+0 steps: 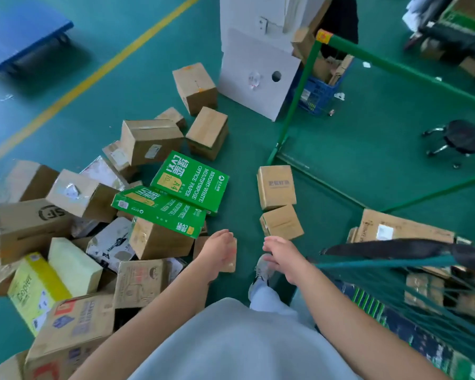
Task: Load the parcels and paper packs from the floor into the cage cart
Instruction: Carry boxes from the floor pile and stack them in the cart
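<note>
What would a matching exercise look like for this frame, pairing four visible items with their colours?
Items:
1. paper pack
2. stool
3. copier paper pack
4. platform trolley

Colours:
A. yellow
B. blue
C. green
D. black

Pairs: 1-C, 2-D, 3-A, 4-B

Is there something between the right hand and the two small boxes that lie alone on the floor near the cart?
Nothing visible. The right hand is empty, just short of the nearer box, with only bare floor between; the farther box lies right behind it. The cart is on the right.
</note>
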Demonstrator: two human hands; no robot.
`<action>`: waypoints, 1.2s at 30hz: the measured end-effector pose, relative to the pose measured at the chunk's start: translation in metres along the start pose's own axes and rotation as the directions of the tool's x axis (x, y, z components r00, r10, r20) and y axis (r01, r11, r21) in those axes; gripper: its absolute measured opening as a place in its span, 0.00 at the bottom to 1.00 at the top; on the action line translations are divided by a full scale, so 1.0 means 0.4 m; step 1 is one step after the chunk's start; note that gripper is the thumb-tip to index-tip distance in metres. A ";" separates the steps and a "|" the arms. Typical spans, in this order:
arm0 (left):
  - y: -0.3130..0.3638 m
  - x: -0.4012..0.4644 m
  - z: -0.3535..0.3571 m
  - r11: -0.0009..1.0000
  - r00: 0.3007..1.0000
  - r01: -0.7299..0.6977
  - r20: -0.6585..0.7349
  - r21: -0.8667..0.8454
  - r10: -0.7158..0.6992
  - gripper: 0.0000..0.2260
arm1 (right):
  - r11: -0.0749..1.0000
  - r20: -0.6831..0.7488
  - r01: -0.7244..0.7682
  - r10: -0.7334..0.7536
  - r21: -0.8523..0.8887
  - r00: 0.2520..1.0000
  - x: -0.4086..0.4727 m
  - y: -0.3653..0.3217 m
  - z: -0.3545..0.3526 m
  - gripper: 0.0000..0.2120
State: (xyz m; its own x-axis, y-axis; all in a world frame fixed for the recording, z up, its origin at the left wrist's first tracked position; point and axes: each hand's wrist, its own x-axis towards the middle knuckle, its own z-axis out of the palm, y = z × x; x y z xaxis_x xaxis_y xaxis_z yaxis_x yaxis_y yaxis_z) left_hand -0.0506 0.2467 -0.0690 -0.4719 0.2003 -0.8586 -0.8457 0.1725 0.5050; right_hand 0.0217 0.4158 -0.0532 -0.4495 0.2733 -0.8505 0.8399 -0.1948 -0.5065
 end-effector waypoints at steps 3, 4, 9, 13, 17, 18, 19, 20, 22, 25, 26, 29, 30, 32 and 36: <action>0.078 0.035 0.095 0.998 1.000 0.008 -0.021 -0.056 -0.010 0.13 | 1.000 0.004 0.001 -0.001 0.006 1.000 0.066 -0.089 -0.080 0.11; 0.111 0.043 0.132 0.996 0.999 0.007 -0.032 -0.088 -0.010 0.13 | 1.000 0.014 -0.001 0.001 0.005 1.000 0.092 -0.124 -0.108 0.12; 0.240 0.069 0.243 0.989 0.997 -0.028 -0.082 -0.143 0.016 0.12 | 0.999 0.044 0.042 -0.041 0.000 0.998 0.177 -0.259 -0.164 0.11; 0.309 0.103 0.299 0.981 0.991 -0.067 -0.129 -0.181 0.044 0.15 | 0.996 0.075 0.075 -0.071 -0.044 0.995 0.216 -0.337 -0.193 0.12; 0.380 0.131 0.339 0.977 0.990 -0.114 -0.102 -0.178 0.096 0.13 | 0.994 0.031 0.097 -0.095 -0.057 0.995 0.243 -0.394 -0.240 0.11; 0.398 0.143 0.348 0.977 0.989 -0.127 -0.098 -0.169 0.112 0.13 | 0.993 0.024 0.102 -0.101 -0.058 0.995 0.246 -0.406 -0.251 0.11; 0.414 0.152 0.355 0.977 0.988 -0.138 -0.097 -0.163 0.123 0.13 | 0.993 0.017 0.106 -0.105 -0.055 0.994 0.251 -0.416 -0.262 0.11; 0.430 0.165 0.364 0.975 0.988 -0.137 -0.095 -0.177 0.122 0.14 | 0.993 0.007 0.109 -0.108 -0.052 0.994 0.258 -0.428 -0.274 0.11; 0.453 0.180 0.375 0.970 0.991 -0.125 -0.077 -0.209 0.111 0.16 | 0.993 -0.024 0.108 -0.109 -0.041 0.994 0.272 -0.443 -0.289 0.11; 0.493 0.187 0.372 0.973 0.991 -0.121 -0.076 -0.197 0.108 0.15 | 0.993 -0.053 0.108 -0.110 -0.037 0.993 0.300 -0.470 -0.290 0.11; 0.505 0.200 0.365 0.971 0.991 -0.120 -0.086 -0.206 0.104 0.15 | 0.993 -0.048 0.109 -0.110 -0.041 0.993 0.315 -0.482 -0.282 0.12; 0.535 0.247 0.340 0.970 0.987 -0.128 -0.126 -0.206 0.103 0.16 | 0.991 -0.003 0.122 -0.122 -0.059 0.993 0.352 -0.524 -0.253 0.11; 0.548 0.264 0.333 0.971 0.987 -0.126 -0.120 -0.203 0.103 0.16 | 0.990 0.007 0.121 -0.121 -0.071 0.993 0.365 -0.543 -0.243 0.11; 0.583 0.300 0.312 0.972 0.989 -0.107 -0.127 -0.211 0.081 0.16 | 0.989 0.013 0.123 -0.123 -0.087 0.992 0.401 -0.592 -0.224 0.11; 0.700 0.385 0.251 0.960 0.982 -0.093 -0.182 -0.263 0.045 0.14 | 0.983 -0.002 0.132 -0.133 -0.124 0.991 0.496 -0.742 -0.171 0.12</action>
State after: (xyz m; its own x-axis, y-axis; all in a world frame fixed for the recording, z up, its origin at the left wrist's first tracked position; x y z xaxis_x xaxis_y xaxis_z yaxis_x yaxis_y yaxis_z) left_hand -0.3350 0.4226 -0.0511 -0.5473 0.0291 -0.8364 -0.8337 -0.1062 0.5418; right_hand -0.2962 0.5923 -0.0620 -0.5568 0.2990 -0.7750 0.8043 -0.0390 -0.5929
